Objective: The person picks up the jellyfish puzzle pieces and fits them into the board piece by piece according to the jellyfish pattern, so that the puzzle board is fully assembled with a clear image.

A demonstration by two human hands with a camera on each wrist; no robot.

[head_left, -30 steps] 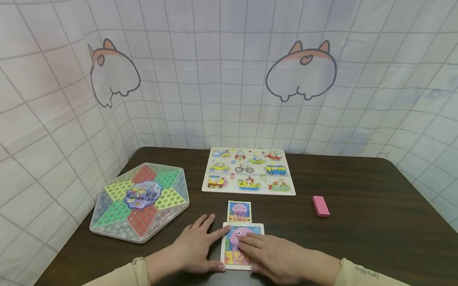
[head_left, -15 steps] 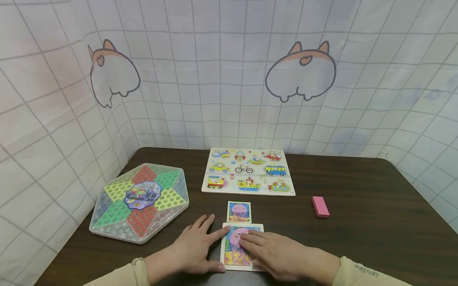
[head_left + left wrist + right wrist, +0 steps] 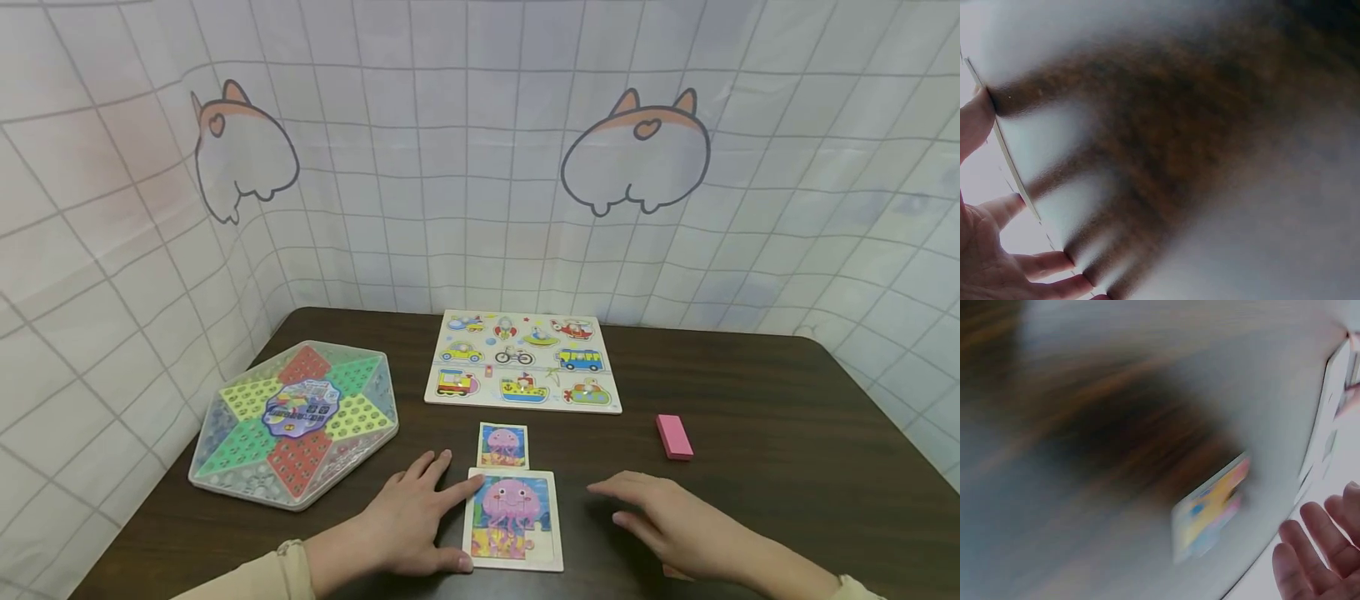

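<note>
A jellyfish jigsaw (image 3: 510,508) in a pale wooden frame lies at the front middle, its lower right corner bare wood. My left hand (image 3: 408,518) rests spread beside it, index fingertip on the frame's upper left corner and thumb at its lower left edge. My right hand (image 3: 675,521), fingers extended and holding nothing, hovers right of the jigsaw. A blurred, colourful jigsaw piece (image 3: 1210,509) lies on the table in the right wrist view; in the head view the hand mostly hides it. Touching the frame's top edge is a small jellyfish picture card (image 3: 503,446).
A hexagonal Chinese checkers box (image 3: 300,408) lies at the left. Behind the card sits a vehicle peg puzzle board (image 3: 522,362). A pink block (image 3: 674,437) lies on the right, beyond the right hand. A gridded curtain (image 3: 450,167) surrounds the dark table's back and sides.
My right hand has left the jigsaw and moved to the right, uncovering the jellyfish and the bare corner. The left hand has stayed in place.
</note>
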